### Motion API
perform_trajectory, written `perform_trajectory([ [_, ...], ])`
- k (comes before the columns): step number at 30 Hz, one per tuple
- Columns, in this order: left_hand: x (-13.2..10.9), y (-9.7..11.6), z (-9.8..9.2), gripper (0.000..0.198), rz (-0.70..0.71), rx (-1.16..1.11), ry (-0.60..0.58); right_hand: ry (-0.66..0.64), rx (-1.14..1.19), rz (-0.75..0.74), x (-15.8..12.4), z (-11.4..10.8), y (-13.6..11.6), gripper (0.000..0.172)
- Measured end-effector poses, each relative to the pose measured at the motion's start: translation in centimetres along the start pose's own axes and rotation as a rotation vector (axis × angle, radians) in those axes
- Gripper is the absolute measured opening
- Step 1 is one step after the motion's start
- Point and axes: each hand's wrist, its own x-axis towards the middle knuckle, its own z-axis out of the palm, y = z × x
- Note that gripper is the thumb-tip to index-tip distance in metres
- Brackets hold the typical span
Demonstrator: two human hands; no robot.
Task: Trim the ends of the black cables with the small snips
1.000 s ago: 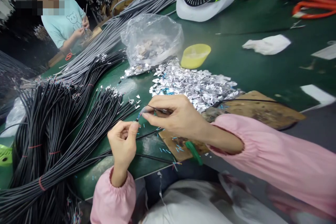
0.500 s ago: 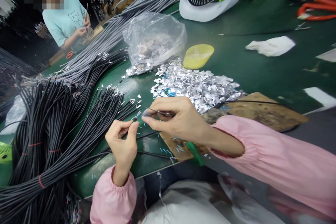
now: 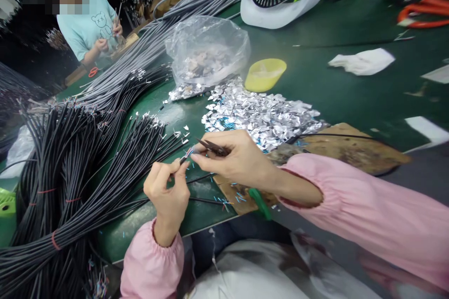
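While the left hand (image 3: 166, 189) pinched a black cable (image 3: 183, 160) above the worktop (image 3: 203, 190), the right hand (image 3: 238, 156) held a dark-bladed tool (image 3: 219, 150) and seemed to grip the cable's coloured wires (image 3: 189, 153). Probably light and springy, the cable looked surest held by its jacket, the thin wires fragile. Room was narrow between cable bundles (image 3: 115, 173) and wooden board (image 3: 354, 149); the worktop's edge ran bodyward.

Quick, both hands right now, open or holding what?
Left hand: closed, pinching a black cable near its coloured wires.
Right hand: closed, holding a dark pointed tool.
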Motion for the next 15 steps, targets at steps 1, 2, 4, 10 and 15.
perform_trajectory([
  [1,-0.1,0.0,0.0,0.01,0.013,0.019,0.003,-0.004,-0.009,0.001,0.0,0.0,0.0,0.022],
  [2,-0.1,-0.1,0.1,0.011,0.023,0.035,0.006,-0.005,-0.017,-0.001,0.0,0.0,0.0,0.021],
  [4,-0.3,-0.2,0.2,0.012,0.04,0.058,0.0,-0.001,-0.029,-0.003,0.1,0.0,0.1,0.02],
  [10,0.0,-0.4,0.0,0.008,-0.104,-0.092,-0.145,0.068,-0.098,-0.062,0.1,-0.1,0.2,0.016],
  [15,1.0,-0.5,-0.6,0.018,-0.542,-0.466,-0.423,0.045,-0.055,-0.137,-0.1,0.0,0.2,0.011],
])
